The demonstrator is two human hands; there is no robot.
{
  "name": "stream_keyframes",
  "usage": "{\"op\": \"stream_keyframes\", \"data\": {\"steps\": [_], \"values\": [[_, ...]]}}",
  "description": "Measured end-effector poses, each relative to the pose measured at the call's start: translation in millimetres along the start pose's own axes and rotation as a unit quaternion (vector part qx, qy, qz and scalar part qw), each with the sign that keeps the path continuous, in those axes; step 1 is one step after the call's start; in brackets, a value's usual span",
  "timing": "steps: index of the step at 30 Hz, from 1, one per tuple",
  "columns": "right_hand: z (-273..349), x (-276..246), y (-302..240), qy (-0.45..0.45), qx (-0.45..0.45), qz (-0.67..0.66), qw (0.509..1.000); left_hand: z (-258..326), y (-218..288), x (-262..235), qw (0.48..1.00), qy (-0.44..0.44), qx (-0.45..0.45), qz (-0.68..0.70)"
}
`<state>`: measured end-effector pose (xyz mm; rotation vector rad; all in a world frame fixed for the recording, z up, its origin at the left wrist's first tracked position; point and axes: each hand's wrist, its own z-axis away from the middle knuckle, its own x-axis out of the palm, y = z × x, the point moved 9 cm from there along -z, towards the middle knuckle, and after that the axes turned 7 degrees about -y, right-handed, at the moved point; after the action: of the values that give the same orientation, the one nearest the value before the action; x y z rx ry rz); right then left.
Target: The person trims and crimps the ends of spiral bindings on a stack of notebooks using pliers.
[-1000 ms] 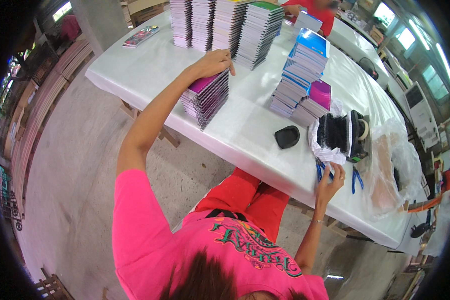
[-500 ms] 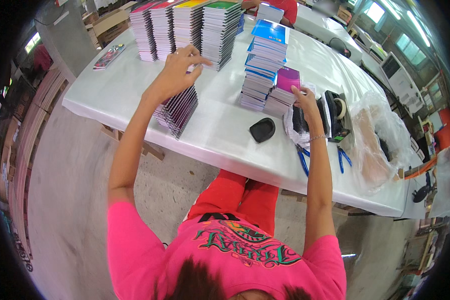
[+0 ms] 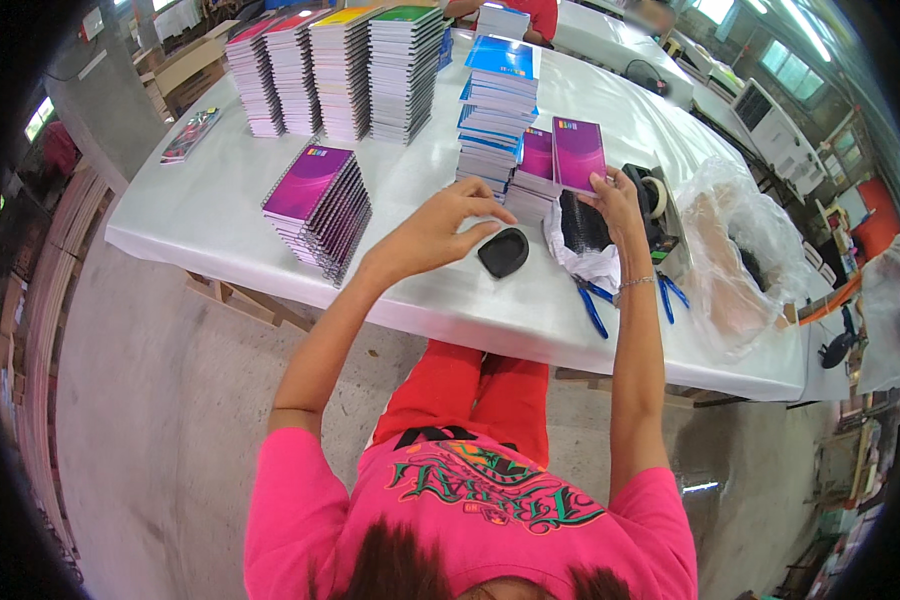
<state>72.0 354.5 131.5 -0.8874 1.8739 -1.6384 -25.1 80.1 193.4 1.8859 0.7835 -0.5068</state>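
Observation:
My right hand (image 3: 618,205) pinches a purple notebook (image 3: 578,155) by its lower right corner, lifted beside a short stack of purple notebooks (image 3: 537,160). Nothing is in my left hand (image 3: 460,228); its fingers are apart above the table, close to a black rounded holder (image 3: 503,253). To the left stands a stack of spiral-bound purple notebooks (image 3: 315,205). A white bag of black binding coils (image 3: 584,232) lies just under my right hand, partly hidden by it.
Spiral-bound stacks with red, yellow and green covers (image 3: 402,75) stand at the far left. A tall blue-covered stack (image 3: 500,95) is mid-table. Blue-handled pliers (image 3: 593,308), a tape dispenser (image 3: 660,215) and a clear plastic bag (image 3: 735,250) lie right. Another person (image 3: 542,18) is at the far side.
My left hand has moved right, away from the spiral-bound purple stack toward the black holder. My right hand has raised one purple notebook off the short stack.

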Motion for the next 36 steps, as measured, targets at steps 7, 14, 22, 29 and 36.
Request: {"op": "stream_keyframes", "data": {"steps": [7, 14, 22, 29, 36], "values": [[-39, -6, 2, 0.037, -0.033, 0.157, 0.986, -9, 10, 29, 0.995, -0.044, -0.038, 0.075], [9, 6, -29, 0.189, -0.2, 0.307, 0.911, 3, -2, 32, 0.993, -0.03, -0.069, 0.091], [142, 70, -56, 0.021, -0.188, 0.218, 0.957, 5, 68, 11, 0.953, 0.206, 0.057, -0.215], [111, 52, 0, -0.149, 0.01, 0.054, 0.987, 32, 15, 37, 0.962, 0.024, -0.109, -0.249], [9, -75, 46, 0.182, -0.113, 0.602, 0.77, 48, -21, 57, 0.956, 0.035, -0.138, -0.256]]}}
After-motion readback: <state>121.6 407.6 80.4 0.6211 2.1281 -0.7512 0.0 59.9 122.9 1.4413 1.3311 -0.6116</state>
